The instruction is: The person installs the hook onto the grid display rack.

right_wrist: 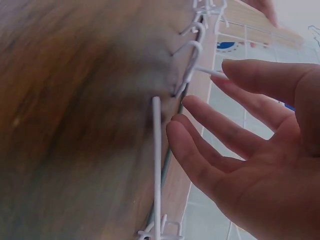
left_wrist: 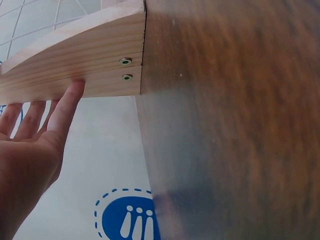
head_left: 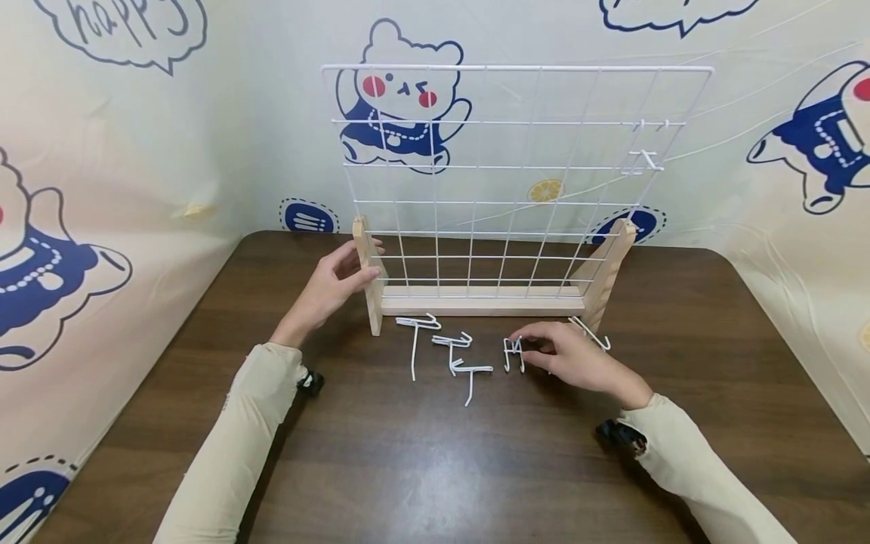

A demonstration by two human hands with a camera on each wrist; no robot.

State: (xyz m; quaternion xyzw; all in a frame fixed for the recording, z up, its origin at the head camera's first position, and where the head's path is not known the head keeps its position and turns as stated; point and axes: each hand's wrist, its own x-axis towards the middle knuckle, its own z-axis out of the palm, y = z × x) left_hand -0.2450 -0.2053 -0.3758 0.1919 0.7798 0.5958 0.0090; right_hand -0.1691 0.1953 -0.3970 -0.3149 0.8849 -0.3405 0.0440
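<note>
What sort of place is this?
Likely a makeshift tabletop recording corner: a brown, wood-grained table backed and flanked by cartoon-printed sheeting, bearing a white wire rack and small white hooks.

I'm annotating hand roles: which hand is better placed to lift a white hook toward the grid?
Probably the right hand: its thumb and index finger pinch a white hook, while the left hand holds the wooden side post.

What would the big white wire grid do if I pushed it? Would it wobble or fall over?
The wire grid would probably feel stiff, since it looks straight and flat. It may be light for its size, being mostly gaps. A high push might tip it, because it rises well above its wooden legs.
</note>
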